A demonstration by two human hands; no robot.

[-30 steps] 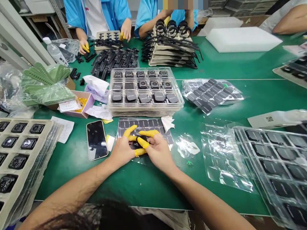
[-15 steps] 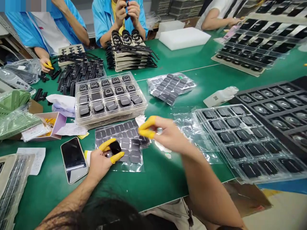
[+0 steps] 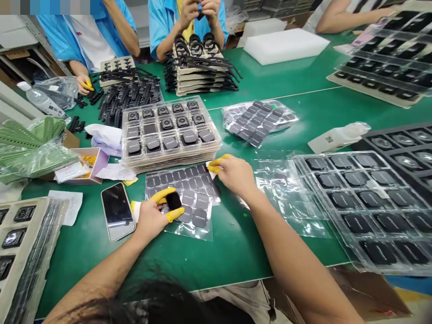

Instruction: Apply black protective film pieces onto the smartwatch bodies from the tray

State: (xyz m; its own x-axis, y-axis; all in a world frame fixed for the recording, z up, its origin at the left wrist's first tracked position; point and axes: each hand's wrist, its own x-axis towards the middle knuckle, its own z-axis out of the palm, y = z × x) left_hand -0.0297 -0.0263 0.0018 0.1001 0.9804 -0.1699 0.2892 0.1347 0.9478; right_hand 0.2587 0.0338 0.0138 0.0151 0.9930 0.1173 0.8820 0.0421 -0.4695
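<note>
My left hand (image 3: pixel 151 220), with yellow finger cots, holds a black square smartwatch body (image 3: pixel 174 200) by its edges between thumb and fingers, dark glass facing up. Under it lie clear-bagged sheets of dark square film stickers (image 3: pixel 199 218) with printed lettering. To the right, the yellow-tipped thumb and finger of my right hand (image 3: pixel 234 175) are closed on a small crumpled white tissue (image 3: pixel 212 173) at the sheets' upper right edge. Just behind stands a stack of clear trays (image 3: pixel 172 155) with watch bodies in the top one, some covered by dark square films.
A phone (image 3: pixel 117 211) and a box of yellow finger cots (image 3: pixel 99 166) lie to the left. On the right are trays of dark squares (image 3: pixel 361 198), a white bottle (image 3: pixel 337 137) and empty clear bags (image 3: pixel 283 189). Co-workers sit opposite, behind piled black straps (image 3: pixel 130 99).
My right hand has moved down to the sheets and closed on the white tissue that lay there. My left hand still holds the smartwatch body. The whole view has shifted slightly.
</note>
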